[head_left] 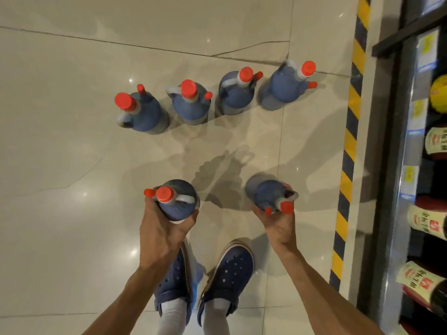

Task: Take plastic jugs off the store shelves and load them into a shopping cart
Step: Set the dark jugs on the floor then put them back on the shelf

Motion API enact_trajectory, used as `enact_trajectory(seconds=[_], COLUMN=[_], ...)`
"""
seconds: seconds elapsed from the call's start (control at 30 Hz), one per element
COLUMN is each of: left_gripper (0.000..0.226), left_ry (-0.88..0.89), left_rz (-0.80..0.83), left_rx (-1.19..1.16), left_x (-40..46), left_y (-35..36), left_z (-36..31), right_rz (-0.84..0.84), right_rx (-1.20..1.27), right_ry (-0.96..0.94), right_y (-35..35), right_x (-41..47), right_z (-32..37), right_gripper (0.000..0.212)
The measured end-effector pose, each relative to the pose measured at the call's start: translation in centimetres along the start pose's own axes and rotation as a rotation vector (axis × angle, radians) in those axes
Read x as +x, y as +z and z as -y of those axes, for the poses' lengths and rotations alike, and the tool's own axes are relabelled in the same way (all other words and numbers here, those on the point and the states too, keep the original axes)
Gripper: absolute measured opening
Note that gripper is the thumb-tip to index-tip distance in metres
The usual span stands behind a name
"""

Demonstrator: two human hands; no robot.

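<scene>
Several dark blue plastic jugs with red caps stand upright in a row on the tiled floor [60, 93], from the leftmost jug [142, 112] to the rightmost jug [285, 88]. My left hand [162, 228] grips another such jug [179, 201] round its shoulder, below the cap. My right hand [278, 221] grips a second jug [266, 192] near its neck, tilted away from me. Both held jugs hang above the floor, nearer to me than the row. No shopping cart is in view.
Store shelves [396, 165] run down the right edge, stocked with labelled dark bottles [428, 221] and price tags. A yellow-and-black hazard stripe [348, 160] marks the floor along their base. My feet in blue clogs [229, 269] stand below the hands.
</scene>
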State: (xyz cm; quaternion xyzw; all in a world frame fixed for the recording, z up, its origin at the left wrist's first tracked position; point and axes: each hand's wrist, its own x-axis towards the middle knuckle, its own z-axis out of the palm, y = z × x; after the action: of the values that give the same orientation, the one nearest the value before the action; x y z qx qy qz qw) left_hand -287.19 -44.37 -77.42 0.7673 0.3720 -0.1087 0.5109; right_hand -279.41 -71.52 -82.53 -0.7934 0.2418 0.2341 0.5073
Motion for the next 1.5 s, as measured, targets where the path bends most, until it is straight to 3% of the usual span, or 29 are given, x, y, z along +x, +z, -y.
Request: enact_trajectory(seconds=[0.1,0.17,0.27,0.47,0.63,0.77,0.93,1.1,1.23,1.5], left_gripper=[0.077,0.073,0.071,0.075,0.08,0.072,0.08,0.088,0.088,0.103], left_ry=[-0.038,-0.053,-0.083,-0.142,-0.105,-0.028,0.092,0.245,0.357,0.546], left_rz=[-0.016,-0.032,-0.061,-0.156,-0.221,-0.27,-0.364,-0.432,-0.486,-0.529], left_rx=[-0.004,-0.018,-0.043,-0.123,-0.218,-0.316,-0.399,-0.413,-0.423,-0.351], left_x=[-0.2,-0.6,-1.5,-5.7,-11.8,-17.8,-24.0,-30.5,-34.7,-34.2], left_y=[-0.6,-1.6,-4.0,-11.6,-20.8,-28.8,-37.7,-46.7,-53.4,-63.3], left_z=[0.7,0.6,-0.8,-9.4,-19.7,-28.9,-38.6,-46.9,-51.9,-59.1], right_rz=[0.029,-0.057,-0.026,0.036,0.058,0.05,0.071,0.088,0.064,0.055], right_rx=[-0.359,-0.391,-0.351,-0.22,-0.23,-0.176,-0.124,-0.076,-0.01,0.148], right_ry=[-0.012,0.033,-0.036,-0.132,-0.291,-0.405,-0.566,-0.674,-0.749,-0.792], right_y=[1.4,2.6,3.2,2.7,1.2,-0.7,-2.9,-5.0,-5.5,-2.6], right_x=[-0.6,-1.2,-3.8,-11.8,-19.9,-27.8,-37.7,-47.4,-54.3,-59.0], right_z=[0.8,2.5,6.0,17.3,29.9,41.5,54.5,65.4,72.4,83.2], right_gripper=[0.069,0.082,0.084,0.069,0.089,0.081,0.079,0.076,0.06,0.089])
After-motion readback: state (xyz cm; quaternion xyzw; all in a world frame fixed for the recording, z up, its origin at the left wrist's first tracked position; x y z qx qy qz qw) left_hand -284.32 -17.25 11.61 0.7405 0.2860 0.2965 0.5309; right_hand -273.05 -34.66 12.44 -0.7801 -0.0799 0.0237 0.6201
